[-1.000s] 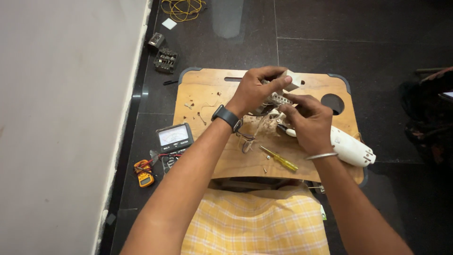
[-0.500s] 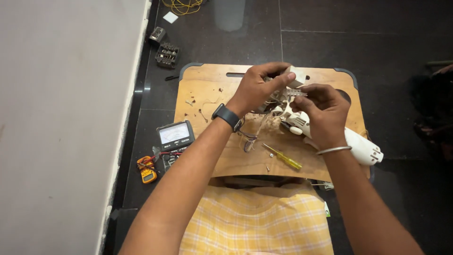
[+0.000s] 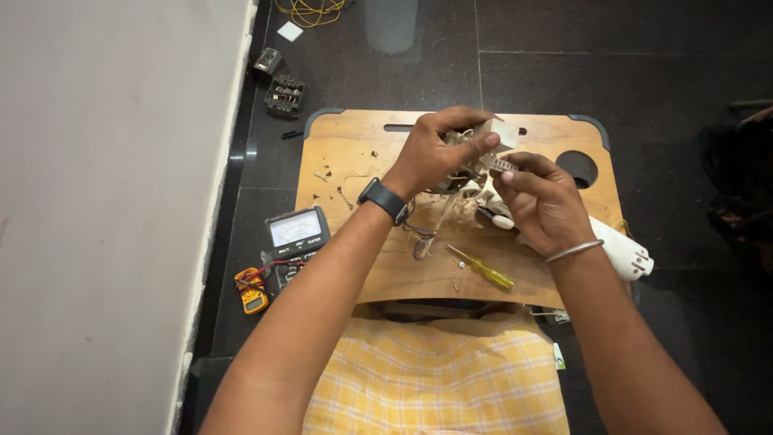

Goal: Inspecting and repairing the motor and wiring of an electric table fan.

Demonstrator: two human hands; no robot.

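Nearest the camera, a yellow checked cloth (image 3: 439, 374) covers the person's lap, just below the near edge of the wooden board (image 3: 346, 161), which lies on the dark floor. Both forearms reach from there over the board.

On the board's near half a yellow-handled screwdriver (image 3: 483, 270) lies at an angle, between the two wrists. At the board's near right corner a white plastic housing (image 3: 624, 251) sticks out past the edge, partly hidden behind the right wrist, which wears a thin metal bangle (image 3: 573, 250). Left of the board, on the floor, sit an analogue multimeter (image 3: 297, 232) and, just nearer, a small orange meter (image 3: 252, 295) with red leads.

Above the middle of the board, the right hand (image 3: 543, 201) is curled, its thumb and fingertips pinching a small ribbed metal piece at the side of a small electrical assembly (image 3: 471, 165). The left hand (image 3: 439, 153), a dark watch (image 3: 384, 199) on its wrist, closes around that assembly from above, thumb pressed to a pale flat tab on it. Wood-coloured scraps lie beneath the hands.

Beyond the board's far left corner, a black terminal block (image 3: 285, 95) rests on the floor, and farther still a coil of yellow wire (image 3: 314, 8).
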